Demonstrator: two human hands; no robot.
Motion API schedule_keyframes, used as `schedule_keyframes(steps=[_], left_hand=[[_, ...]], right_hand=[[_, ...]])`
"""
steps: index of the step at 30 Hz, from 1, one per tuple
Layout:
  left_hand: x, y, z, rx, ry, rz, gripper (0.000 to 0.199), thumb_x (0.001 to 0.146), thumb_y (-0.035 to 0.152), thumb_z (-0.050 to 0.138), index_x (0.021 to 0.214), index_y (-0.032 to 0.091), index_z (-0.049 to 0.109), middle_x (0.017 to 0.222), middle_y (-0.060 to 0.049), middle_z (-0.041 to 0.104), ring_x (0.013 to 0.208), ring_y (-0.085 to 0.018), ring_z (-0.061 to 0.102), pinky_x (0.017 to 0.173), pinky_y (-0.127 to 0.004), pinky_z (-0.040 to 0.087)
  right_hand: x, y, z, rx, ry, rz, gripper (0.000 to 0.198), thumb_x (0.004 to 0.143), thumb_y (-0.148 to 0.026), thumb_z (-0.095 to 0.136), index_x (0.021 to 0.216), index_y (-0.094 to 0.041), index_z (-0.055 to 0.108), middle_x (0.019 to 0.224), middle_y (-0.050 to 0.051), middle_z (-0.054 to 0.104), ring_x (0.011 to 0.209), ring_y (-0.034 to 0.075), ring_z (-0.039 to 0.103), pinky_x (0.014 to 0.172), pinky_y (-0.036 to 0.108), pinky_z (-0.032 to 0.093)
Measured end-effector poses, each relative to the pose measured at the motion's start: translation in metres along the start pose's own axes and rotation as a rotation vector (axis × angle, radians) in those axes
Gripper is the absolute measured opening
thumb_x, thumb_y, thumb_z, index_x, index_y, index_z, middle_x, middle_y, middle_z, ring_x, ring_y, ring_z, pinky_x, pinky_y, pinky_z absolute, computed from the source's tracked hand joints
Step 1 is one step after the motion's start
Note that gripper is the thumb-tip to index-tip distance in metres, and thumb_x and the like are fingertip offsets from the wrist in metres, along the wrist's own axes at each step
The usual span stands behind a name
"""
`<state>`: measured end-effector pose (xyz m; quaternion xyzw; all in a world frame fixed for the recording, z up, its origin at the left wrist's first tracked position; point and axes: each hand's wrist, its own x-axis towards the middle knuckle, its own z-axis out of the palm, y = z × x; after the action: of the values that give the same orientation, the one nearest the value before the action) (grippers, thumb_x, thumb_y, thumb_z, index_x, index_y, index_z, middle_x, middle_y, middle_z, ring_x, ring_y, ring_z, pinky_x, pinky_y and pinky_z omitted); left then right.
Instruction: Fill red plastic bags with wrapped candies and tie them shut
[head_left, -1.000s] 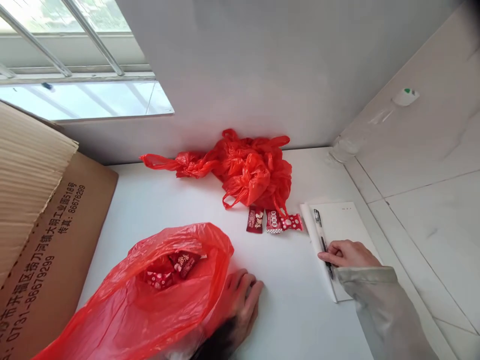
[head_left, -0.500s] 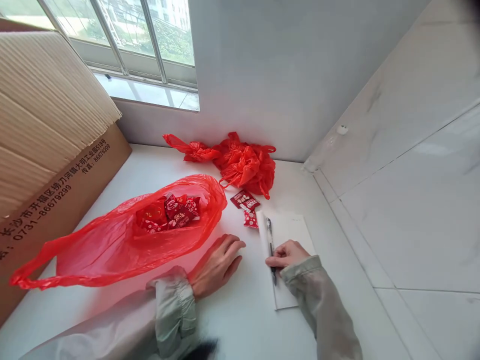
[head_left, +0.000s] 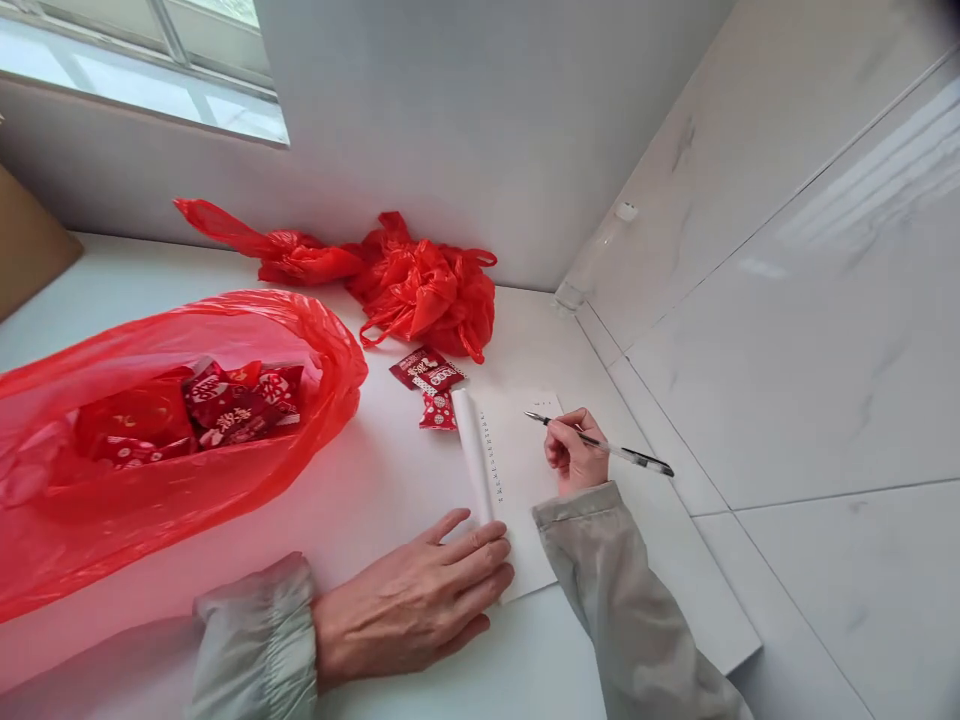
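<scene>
Gel pen [head_left: 637, 459] in the head view slants across the grip of the right hand [head_left: 576, 450], whose thumb and curled fingers pinch it towards the front of the barrel, with no slack showing. Its long axis runs from a nib at the left to a butt end at the right, a little nearer the person, out past the notebook [head_left: 528, 535]. The nib lies left of the grip, over the white page and right of the upper part of a column of small handwritten marks [head_left: 491, 460], apart from them; whether it touches paper cannot be told. The page stretches lengthwise away from the person, so the pen lies across it.

The left hand [head_left: 416, 605], holding nothing, is spread with fingers loosely bent, fingertips at the near end of the rolled-back sheet [head_left: 472, 450]; it is the hand nearer that roll. Three red snack packets [head_left: 437, 408] sit just beside the roll's far end, and a wide-mouthed red plastic bag [head_left: 330, 400] stands farther left.
</scene>
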<state>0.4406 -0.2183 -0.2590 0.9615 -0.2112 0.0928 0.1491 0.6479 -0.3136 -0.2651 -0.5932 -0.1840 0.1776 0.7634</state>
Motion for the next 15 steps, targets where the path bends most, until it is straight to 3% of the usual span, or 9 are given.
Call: schedule_keyframes(steps=[4, 9, 15], left_hand=[[0.001, -0.003, 0.002, 0.047, 0.149, 0.033, 0.028, 0.099, 0.013, 0.039, 0.119, 0.013, 0.059, 0.114, -0.011, 0.068, 0.116, -0.025, 0.058, 0.101, -0.044, 0.042], [0.0, -0.005, -0.001, 0.012, 0.16, 0.039, 0.039, 0.102, 0.011, 0.025, 0.121, 0.014, 0.059, 0.115, -0.009, 0.067, 0.111, -0.022, 0.058, 0.097, -0.04, 0.042], [-0.004, -0.001, 0.003, 0.034, 0.169, -0.005, 0.033, 0.101, 0.011, 0.032, 0.121, 0.013, 0.058, 0.117, -0.008, 0.066, 0.116, -0.022, 0.055, 0.099, -0.04, 0.039]], right_hand=[[-0.012, 0.005, 0.014, 0.002, 0.019, 0.031, 0.027, 0.073, -0.029, 0.067, 0.067, -0.022, 0.041, 0.04, -0.013, 0.042, 0.034, 0.004, 0.031, 0.034, 0.014, 0.02], [-0.016, -0.002, 0.018, -0.059, 0.014, 0.077, 0.015, 0.077, -0.033, 0.063, 0.08, -0.021, 0.054, 0.048, -0.008, 0.056, 0.038, 0.006, 0.045, 0.037, 0.015, 0.027], [-0.015, 0.002, 0.013, -0.08, -0.059, 0.065, 0.018, 0.071, -0.032, 0.07, 0.081, -0.019, 0.062, 0.056, -0.005, 0.059, 0.045, 0.007, 0.051, 0.038, 0.016, 0.034]])
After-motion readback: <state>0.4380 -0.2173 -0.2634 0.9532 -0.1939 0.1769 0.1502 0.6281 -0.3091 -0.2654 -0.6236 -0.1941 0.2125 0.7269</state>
